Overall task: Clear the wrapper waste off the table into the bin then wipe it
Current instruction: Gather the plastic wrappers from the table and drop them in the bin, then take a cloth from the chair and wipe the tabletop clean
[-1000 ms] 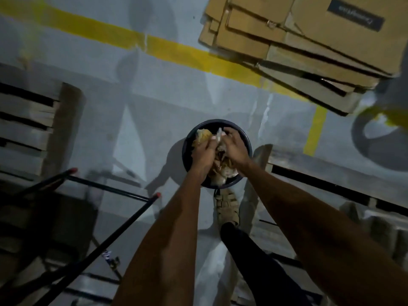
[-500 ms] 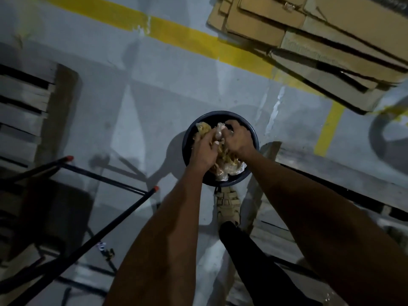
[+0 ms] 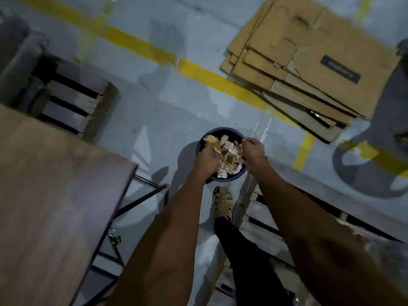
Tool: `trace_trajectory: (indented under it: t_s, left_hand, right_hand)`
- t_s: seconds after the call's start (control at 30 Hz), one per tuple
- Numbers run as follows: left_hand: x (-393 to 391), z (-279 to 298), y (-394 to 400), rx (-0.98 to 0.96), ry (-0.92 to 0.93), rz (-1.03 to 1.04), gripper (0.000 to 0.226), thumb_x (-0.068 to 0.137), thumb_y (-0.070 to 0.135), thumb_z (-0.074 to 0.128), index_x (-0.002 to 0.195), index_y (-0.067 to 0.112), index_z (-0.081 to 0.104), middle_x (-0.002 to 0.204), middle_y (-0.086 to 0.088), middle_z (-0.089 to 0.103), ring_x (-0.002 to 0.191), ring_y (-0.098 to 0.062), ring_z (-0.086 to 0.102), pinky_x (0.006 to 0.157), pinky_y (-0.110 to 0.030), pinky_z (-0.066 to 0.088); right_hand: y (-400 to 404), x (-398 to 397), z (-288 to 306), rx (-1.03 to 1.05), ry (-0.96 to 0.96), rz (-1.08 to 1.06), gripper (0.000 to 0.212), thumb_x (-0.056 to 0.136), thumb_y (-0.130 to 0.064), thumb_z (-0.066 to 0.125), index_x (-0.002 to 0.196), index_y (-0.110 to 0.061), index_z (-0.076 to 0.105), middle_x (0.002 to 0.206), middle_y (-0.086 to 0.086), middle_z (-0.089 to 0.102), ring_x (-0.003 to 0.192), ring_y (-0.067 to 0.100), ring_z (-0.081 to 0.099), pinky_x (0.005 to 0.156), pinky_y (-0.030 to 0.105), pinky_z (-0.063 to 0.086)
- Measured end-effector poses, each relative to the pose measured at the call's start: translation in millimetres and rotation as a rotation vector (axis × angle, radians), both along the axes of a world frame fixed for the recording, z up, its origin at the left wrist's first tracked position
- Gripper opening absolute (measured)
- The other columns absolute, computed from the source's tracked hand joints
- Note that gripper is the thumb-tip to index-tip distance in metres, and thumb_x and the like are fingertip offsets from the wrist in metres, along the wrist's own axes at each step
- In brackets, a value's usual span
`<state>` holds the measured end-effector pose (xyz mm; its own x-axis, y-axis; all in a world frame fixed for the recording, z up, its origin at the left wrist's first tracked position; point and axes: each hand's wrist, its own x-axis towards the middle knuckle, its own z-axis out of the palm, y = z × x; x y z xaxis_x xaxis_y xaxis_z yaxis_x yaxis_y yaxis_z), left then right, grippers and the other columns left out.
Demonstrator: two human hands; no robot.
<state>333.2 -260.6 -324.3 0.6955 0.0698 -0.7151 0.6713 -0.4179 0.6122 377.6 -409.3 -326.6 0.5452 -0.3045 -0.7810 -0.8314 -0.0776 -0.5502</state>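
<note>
Both hands are down at the bin (image 3: 221, 131), a small round dark bin that stands on the grey floor (image 3: 154, 120). The bin sits just past the near right corner of the table (image 3: 55, 184), between the table and a wooden pallet (image 3: 320, 208). A foot in a sandal (image 3: 224, 203) stands right beside it.

The wrapper waste (image 3: 228, 160) is in the bin. It is a heap of crumpled silver and yellow wrappers, and it fills the bin up to the rim. The heap has no clear long side, so it points no way. The bin stands upright with its mouth facing up.

The left hand (image 3: 206, 159) is on the left side of the heap, and its fingers look curled around some yellow scraps. The right hand (image 3: 252, 151) is on the right side of the heap, with fingers bent at the edge of the wrappers. I cannot tell if it is gripping any or just pushing them down. The two hands are a little apart, with the heap between them.

So the first job looks almost done: the waste is in the bin. The part of the tabletop that shows has no wrappers on it, but the picture is blurry there. The wiping is still left to do. No cloth shows anywhere.

A pile of flat cardboard (image 3: 309, 62) lies well apart, across a yellow line (image 3: 198, 69) on the floor.
</note>
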Motion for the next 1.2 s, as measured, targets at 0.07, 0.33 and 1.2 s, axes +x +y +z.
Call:
trace_trajectory:
  t_s: [0.07, 0.33, 1.2]
  left_hand:
    - [-20, 49, 12, -0.025, -0.021, 0.022, 0.036, 0.104, 0.017, 0.049, 0.138, 0.013, 0.059, 0.125, -0.015, 0.066, 0.107, -0.028, 0.061, 0.088, -0.031, 0.045]
    - [-129, 237, 96, -0.003, -0.266, 0.158, 0.033, 0.103, 0.024, 0.055, 0.134, 0.014, 0.064, 0.134, -0.006, 0.066, 0.122, -0.021, 0.061, 0.101, -0.041, 0.052]
    - [-517, 428, 168, 0.291, -0.695, 1.809, 0.024, 0.102, 0.013, 0.056, 0.123, 0.013, 0.068, 0.111, -0.009, 0.075, 0.094, -0.016, 0.068, 0.077, -0.022, 0.052]
  right_hand:
    - [19, -25, 52, 0.064, -0.016, -0.054, 0.017, 0.100, -0.015, 0.055, 0.105, -0.020, 0.070, 0.102, 0.022, 0.072, 0.070, 0.025, 0.063, 0.058, 0.029, 0.048]
    - [111, -126, 224, 0.204, -0.188, 0.017, 0.016, 0.105, -0.020, 0.056, 0.092, -0.018, 0.066, 0.087, 0.008, 0.068, 0.068, 0.018, 0.059, 0.063, 0.033, 0.049]
    - [355, -412, 426, 0.700, -0.497, 1.518, 0.023, 0.097, -0.003, 0.053, 0.101, -0.022, 0.064, 0.098, 0.008, 0.071, 0.072, 0.016, 0.064, 0.053, 0.015, 0.045]
